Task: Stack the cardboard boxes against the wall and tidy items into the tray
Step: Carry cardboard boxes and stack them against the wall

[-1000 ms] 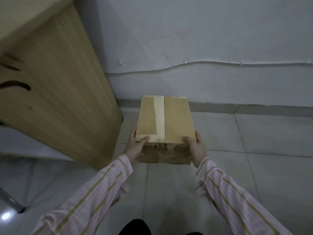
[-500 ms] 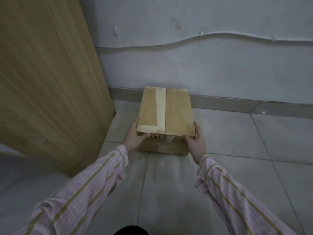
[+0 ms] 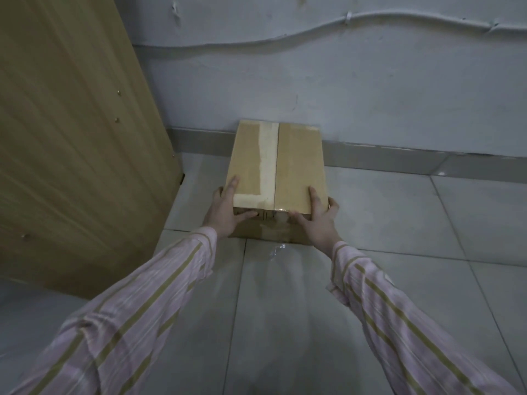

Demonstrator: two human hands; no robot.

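Observation:
A brown cardboard box [image 3: 296, 166] with a pale tape strip down its top sits on the tiled floor. Its far end reaches the grey wall [image 3: 370, 95]. My left hand [image 3: 225, 215] lies on the near left corner, one straight finger on top and the thumb flat on the front face. My right hand [image 3: 316, 220] lies the same way on the near right corner. Both hands press on the box with straight fingers. No tray is in view.
A tall wooden cabinet [image 3: 71, 138] stands close on the left, a narrow strip of floor between it and the box. A white cable [image 3: 313, 29] runs along the wall. A scrap of clear tape [image 3: 275, 250] lies on the tiles in front of the box.
The box went down and forward from being carried to resting on the floor at the wall. My hands shifted from holding its sides to lying flat on its near corners.

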